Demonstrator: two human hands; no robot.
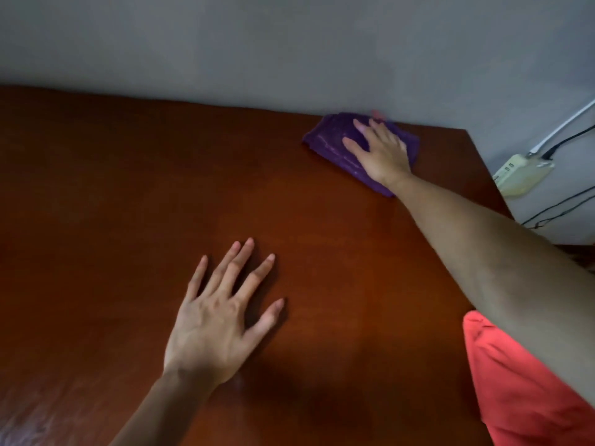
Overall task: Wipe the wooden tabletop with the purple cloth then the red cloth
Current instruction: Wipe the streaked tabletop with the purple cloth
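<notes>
Grey wall (pixel 289 43) backs the wooden surface (pixel 128 188) being wiped at its far right corner.
Right hand (pixel 383 152) presses flat, straight fingers (pixel 352 144) on the purple cloth (pixel 331 140); left hand (pixel 212 317) rests spread; red cloth (pixel 515 397) near edge could get knocked off by the right arm.

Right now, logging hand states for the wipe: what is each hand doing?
Left hand: open, fingers spread flat on the wooden tabletop, holding nothing.
Right hand: open, pressing flat on the purple cloth.
</notes>
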